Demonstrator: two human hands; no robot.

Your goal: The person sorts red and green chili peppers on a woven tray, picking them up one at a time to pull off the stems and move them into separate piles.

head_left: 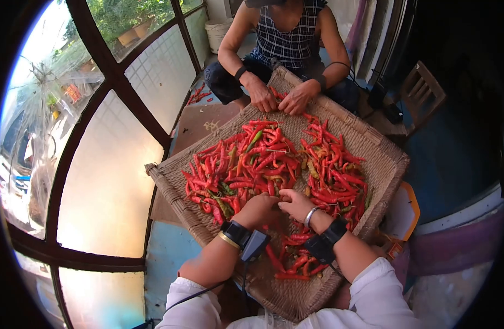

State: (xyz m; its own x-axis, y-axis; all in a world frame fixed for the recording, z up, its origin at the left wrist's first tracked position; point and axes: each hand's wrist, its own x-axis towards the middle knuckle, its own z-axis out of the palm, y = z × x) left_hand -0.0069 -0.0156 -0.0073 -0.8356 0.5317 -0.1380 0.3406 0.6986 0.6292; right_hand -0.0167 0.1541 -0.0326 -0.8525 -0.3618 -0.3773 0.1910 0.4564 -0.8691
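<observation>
Red chili peppers lie heaped on a shallow woven tray, with a few green and brownish ones among them. Over the near side of the heap, my left hand is closed in a pinch, and a red chili pepper shows at its fingertips. My right hand meets it there, thumb and fingers pressed together. What my right fingers pinch is hidden. A second pile of peppers lies to the right, and a smaller group is close to my wrists.
Across the tray sits another person, whose hands are at the far peppers. Framed window panes line the left. A wooden chair stands at the right, and a white bucket at the back. Loose peppers lie beyond the tray.
</observation>
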